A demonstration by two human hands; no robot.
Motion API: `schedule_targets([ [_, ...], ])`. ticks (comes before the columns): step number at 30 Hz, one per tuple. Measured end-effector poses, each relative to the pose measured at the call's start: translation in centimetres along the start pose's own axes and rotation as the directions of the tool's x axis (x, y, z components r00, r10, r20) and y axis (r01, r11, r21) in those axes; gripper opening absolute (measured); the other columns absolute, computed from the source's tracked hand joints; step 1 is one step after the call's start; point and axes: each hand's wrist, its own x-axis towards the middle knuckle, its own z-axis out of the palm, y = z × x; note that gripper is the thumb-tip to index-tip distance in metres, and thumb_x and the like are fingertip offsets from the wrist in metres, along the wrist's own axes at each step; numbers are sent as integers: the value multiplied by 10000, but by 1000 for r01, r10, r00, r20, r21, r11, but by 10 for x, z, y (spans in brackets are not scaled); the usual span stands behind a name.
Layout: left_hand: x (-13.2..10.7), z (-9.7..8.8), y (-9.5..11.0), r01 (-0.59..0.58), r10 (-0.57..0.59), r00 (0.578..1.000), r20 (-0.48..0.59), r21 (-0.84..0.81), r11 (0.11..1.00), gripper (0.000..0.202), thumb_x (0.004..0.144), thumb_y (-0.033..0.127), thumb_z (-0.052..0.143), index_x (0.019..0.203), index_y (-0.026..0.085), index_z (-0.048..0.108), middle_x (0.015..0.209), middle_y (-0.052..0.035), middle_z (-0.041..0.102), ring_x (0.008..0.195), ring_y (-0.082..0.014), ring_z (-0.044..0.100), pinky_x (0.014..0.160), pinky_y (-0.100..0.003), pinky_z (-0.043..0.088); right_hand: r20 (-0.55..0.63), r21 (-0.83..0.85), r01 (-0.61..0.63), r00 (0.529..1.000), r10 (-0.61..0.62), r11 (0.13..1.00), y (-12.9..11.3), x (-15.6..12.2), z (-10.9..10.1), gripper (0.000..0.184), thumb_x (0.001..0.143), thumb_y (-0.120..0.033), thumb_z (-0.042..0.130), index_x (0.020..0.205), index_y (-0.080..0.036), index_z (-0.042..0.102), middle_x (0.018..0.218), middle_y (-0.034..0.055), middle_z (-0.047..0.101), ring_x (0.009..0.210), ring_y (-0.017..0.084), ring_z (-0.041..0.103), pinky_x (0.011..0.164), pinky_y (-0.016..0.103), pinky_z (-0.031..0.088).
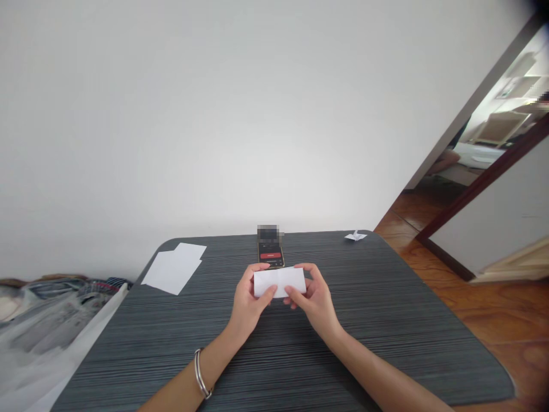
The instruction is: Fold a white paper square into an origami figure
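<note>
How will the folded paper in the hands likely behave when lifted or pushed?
The paper is probably very light: only fingertips of the left hand and right hand grip it. It shows as a flat rectangle between them, so folding likely stiffens it, though it should still bend. Pushed on the table, it would likely slide, not roll.

Head view looks down, forward across table [386, 320].

Bare forearms; silver bangles [201, 375] on left wrist.
</note>
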Motion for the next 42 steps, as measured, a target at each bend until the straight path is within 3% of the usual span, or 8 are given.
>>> schedule_targets([
  [3,0,-2,-1,-27,27,1000,-1,77,997,315,706,263,667,970,172,521,694,33,550,501,-79,491,446,-183,432,26,-8,-2,1000,2,1000,-2,1,-1,618,676,-319,750,1198,-210,437,648,-21,677,517,145,634,438,213,500],
  [7,-2,-5,-2,-59,60,998,-2,119,991,273,722,275,668,944,179,540,746,11,585,550,-103,539,491,-205,465,66,-34,13,998,-11,999,-5,3,-3,300,698,-384,717,875,-154,641,663,22,674,523,139,613,410,210,482],
  [9,-2,-6,-2,-64,62,998,16,120,991,266,728,277,667,945,182,545,756,7,590,554,-105,548,502,-213,478,72,-41,20,997,-17,999,-6,3,-4,263,707,-396,707,789,-149,668,654,27,670,519,133,603,406,208,478],
  [20,-1,0,6,57,-55,998,33,-71,996,391,661,268,721,991,171,535,699,29,570,517,-85,514,437,-181,453,58,-56,-27,998,30,998,-7,3,-8,284,695,-419,715,777,-147,708,606,26,682,481,140,601,411,222,476],
  [27,-3,0,2,92,-93,996,-12,-49,995,267,650,298,740,808,153,581,622,44,544,479,-66,464,422,-167,393,65,-44,-18,998,21,999,-10,2,-4,295,680,-443,719,724,-152,703,604,16,659,502,125,565,425,220,489],
  [34,-2,0,4,59,-60,998,-14,-45,997,269,653,284,729,858,157,610,791,-1,598,531,-75,494,420,-169,427,-28,-61,5,1000,-7,998,-10,4,-8,326,669,-471,717,609,-172,602,553,-16,566,505,117,518,430,215,477],
  [42,-1,-2,1,57,-54,998,32,-83,995,264,661,264,734,881,154,639,816,-12,617,532,-74,521,444,-183,465,-24,-87,14,1000,-16,996,-12,4,-10,316,671,-450,720,600,-169,594,533,-19,547,487,111,488,444,220,441],
])
